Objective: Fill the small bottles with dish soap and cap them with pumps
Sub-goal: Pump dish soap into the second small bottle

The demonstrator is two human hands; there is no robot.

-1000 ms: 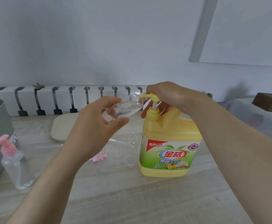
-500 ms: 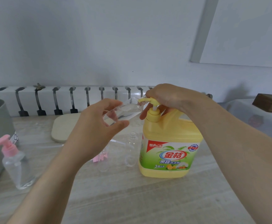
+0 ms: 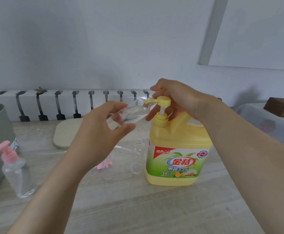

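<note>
Bottle (image 3: 126,117), clear and tilted, held in left grip (image 3: 100,132); right grip (image 3: 176,100) curls round yellow pump (image 3: 163,101).

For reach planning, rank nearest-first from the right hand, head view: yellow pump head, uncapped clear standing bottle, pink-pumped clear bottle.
1. Yellow pump head, at the right hand.
2. Uncapped clear standing bottle, left of yellow jug.
3. Pink-pumped clear bottle, far left.

The yellow dish soap jug (image 3: 180,139) carries a green-and-white label (image 3: 175,166). It shows large red 金桔 in a blue-rimmed oval (image 3: 181,162), 果蔬洗洁精 beneath and "3倍" at lower left. Its red banner (image 3: 163,151) seems to read 新品上市, and its round blue seal (image 3: 202,154) is illegible.
</note>
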